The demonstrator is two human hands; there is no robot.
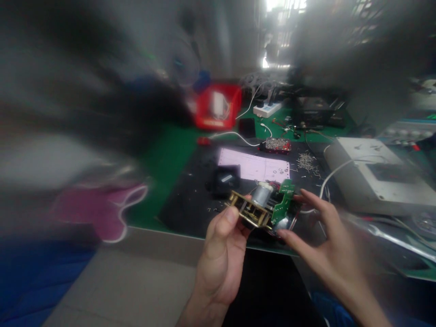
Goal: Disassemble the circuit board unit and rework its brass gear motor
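A motor assembly with a brass-coloured frame, a silver cylindrical motor (261, 195) and a green circuit board (283, 202) is held up over the front edge of the bench. My left hand (223, 254) grips the brass frame (250, 213) at its left end, thumb on top and fingers beneath. At the other end, my right hand (329, 240) spans the part behind the circuit board, its thumb at the shiny lower edge and a fingertip at the upper edge. Dark and red wiring shows between motor and board; details at the far right end are hidden or blurred.
Behind the hands lies a black mat with a pink paper sheet (254, 162), a small black box (227, 179) and loose screws (305, 161). Farther back are a screw tray (278, 145), a red bin (220, 106) and a power strip (267, 109). A beige instrument (368, 177) stands right, near a wrench (402, 240).
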